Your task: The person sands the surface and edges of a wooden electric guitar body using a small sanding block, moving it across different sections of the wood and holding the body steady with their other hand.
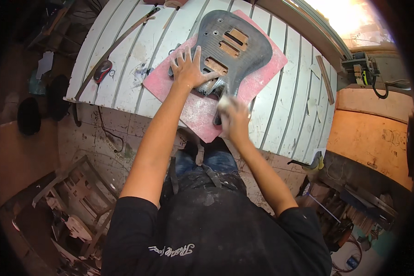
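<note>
A dark grey electric guitar body point(248, 60) with routed wood-coloured cavities lies on a dusty pink pad point(200, 117). My left hand point(188, 69) rests on its near left part, fingers spread and dusted with pale powder. At the near horn, my right hand point(236, 118) is closed round a small pale block point(224, 103) that looks like a sanding block. Motion smears that hand, and its fingers partly cover the block. The block appears to be against the edge of the horn.
The pad sits on a white slatted table point(273, 99). A long thin strip point(119, 48) and a red-and-black computer mouse point(103, 71) are on the left; a wooden stick point(325, 80) lies right. An orange-brown wooden board point(372, 135) stands beyond the right edge. Wooden frames point(85, 193) lean at lower left.
</note>
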`<state>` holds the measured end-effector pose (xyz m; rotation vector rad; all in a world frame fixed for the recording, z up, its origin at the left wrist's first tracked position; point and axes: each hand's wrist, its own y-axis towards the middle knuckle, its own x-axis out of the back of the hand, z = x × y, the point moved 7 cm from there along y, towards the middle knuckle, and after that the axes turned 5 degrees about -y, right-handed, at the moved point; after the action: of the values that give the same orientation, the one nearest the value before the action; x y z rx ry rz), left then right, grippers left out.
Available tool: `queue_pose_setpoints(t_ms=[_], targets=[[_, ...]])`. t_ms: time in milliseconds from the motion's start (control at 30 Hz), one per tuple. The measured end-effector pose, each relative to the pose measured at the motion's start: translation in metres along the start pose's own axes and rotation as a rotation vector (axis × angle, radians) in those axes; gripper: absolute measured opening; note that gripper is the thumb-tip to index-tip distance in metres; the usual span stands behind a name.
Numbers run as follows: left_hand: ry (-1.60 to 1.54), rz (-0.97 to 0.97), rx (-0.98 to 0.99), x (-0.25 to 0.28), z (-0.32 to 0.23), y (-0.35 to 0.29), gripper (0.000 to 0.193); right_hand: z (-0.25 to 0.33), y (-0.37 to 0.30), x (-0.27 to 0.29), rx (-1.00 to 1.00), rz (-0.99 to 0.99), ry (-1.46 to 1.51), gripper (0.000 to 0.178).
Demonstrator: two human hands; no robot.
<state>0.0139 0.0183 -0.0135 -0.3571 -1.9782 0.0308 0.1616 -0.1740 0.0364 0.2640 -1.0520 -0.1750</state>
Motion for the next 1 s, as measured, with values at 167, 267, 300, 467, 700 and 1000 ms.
queue_pose_setpoints(t_ms=[167,267,300,467,700,1000], targets=[[-0.005,0.01,0.005,0.0,0.001,0.001,0.137,0.009,-0.013,0.004,0.071,0.092,0.036,0.02],[-0.015,0.021,-0.003,-0.001,-0.002,0.002,0.139,-0.012,0.024,0.003,-0.028,0.027,-0.033,0.018],[-0.015,0.021,-0.007,-0.001,-0.002,0.002,0.14,-0.011,0.02,0.003,-0.061,0.003,-0.051,0.018],[0.003,0.036,0.006,-0.001,0.003,0.002,0.139,0.022,-0.038,0.004,0.024,0.086,-0.013,0.019],[-0.016,0.041,0.003,0.0,-0.003,-0.001,0.14,-0.014,0.041,0.002,-0.079,-0.084,-0.073,0.022],[-0.015,0.067,0.011,0.0,-0.004,0.001,0.139,-0.013,0.03,0.008,-0.108,-0.008,-0.035,0.021]])
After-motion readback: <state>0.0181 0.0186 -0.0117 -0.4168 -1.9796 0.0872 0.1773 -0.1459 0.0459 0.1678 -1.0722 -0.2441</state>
